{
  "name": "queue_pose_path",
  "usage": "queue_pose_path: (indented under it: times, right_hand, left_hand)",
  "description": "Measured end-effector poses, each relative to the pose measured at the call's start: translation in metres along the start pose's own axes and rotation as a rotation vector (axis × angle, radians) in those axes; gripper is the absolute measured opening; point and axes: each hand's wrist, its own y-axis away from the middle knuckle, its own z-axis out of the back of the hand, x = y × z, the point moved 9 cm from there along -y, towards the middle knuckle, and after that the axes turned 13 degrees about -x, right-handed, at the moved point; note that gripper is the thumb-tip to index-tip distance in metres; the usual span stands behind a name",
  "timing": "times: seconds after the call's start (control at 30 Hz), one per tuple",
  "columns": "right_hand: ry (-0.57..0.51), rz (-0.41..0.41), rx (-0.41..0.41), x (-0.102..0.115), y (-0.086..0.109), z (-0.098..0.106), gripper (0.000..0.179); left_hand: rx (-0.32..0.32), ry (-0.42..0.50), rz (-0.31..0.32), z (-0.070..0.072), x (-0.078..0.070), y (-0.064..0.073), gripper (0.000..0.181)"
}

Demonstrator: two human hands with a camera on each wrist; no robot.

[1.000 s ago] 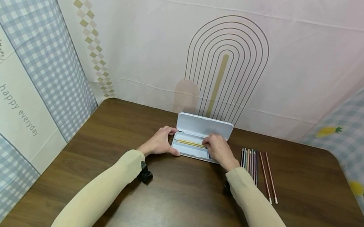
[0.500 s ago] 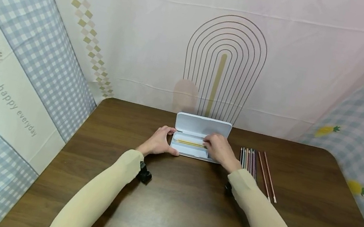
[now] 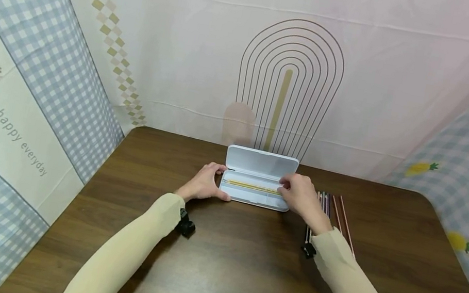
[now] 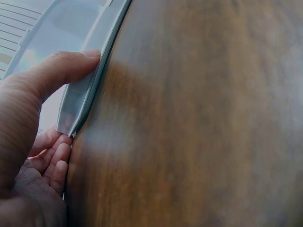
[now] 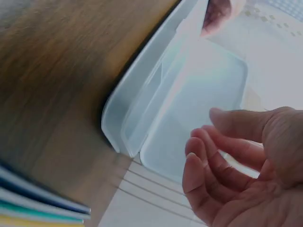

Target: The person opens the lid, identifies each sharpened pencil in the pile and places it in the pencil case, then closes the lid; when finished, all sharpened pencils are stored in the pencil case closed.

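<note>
A light-blue pencil case [image 3: 241, 194] stands open on the table with its lid [image 3: 262, 163] raised. Yellow pencils [image 3: 251, 186] lie lengthwise inside it. My left hand [image 3: 204, 183] grips the left end of the case; in the left wrist view the thumb [image 4: 71, 66] presses on the front rim while the fingers reach the end. Over the right end hovers my right hand [image 3: 301, 196]. In the right wrist view its fingers [image 5: 194, 175] are loosely bent, with nothing seen between thumb and fingertips.
Several colored pencils [image 3: 325, 200] lie side by side right of the case, partly hidden by the right wrist. Two reddish pencils [image 3: 346, 221] lie just beyond them. Behind the brown table [image 3: 224, 260] hangs a patterned cloth [image 3: 194, 55].
My right hand has shifted right along the case from the pencils' middle, uncovering more of the yellow pencils and the right compartment. The left hand keeps its place.
</note>
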Motion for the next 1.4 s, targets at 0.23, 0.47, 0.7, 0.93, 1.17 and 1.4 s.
queue_pose_path:
  times: [0.23,0.47,0.7,0.93,1.17,1.4]
  right_hand:
    - [0.012,-0.1,0.029,-0.022,0.02,0.018,0.024]
    - [0.05,-0.138,0.016,-0.045,0.04,0.033,0.018]
    - [0.057,-0.232,0.014,-0.074,0.057,0.036,0.019]
    - [0.065,-0.327,0.044,-0.099,0.069,0.036,0.026]
    - [0.094,-0.348,0.06,-0.112,0.076,0.035,0.023]
    - [0.097,-0.331,0.046,-0.115,0.079,0.035,0.025]
  left_hand:
    - [-0.006,0.0,-0.004,0.0,0.001,0.0,0.095]
    - [-0.005,-0.001,-0.005,0.0,0.001,0.001,0.095]
    - [-0.003,0.006,-0.003,0.001,-0.001,0.001,0.095]
    - [0.0,0.002,-0.002,0.001,-0.001,0.001,0.095]
    - [0.006,0.005,0.007,0.001,0.0,0.001,0.094]
    - [0.007,0.007,0.0,0.0,0.0,0.0,0.095]
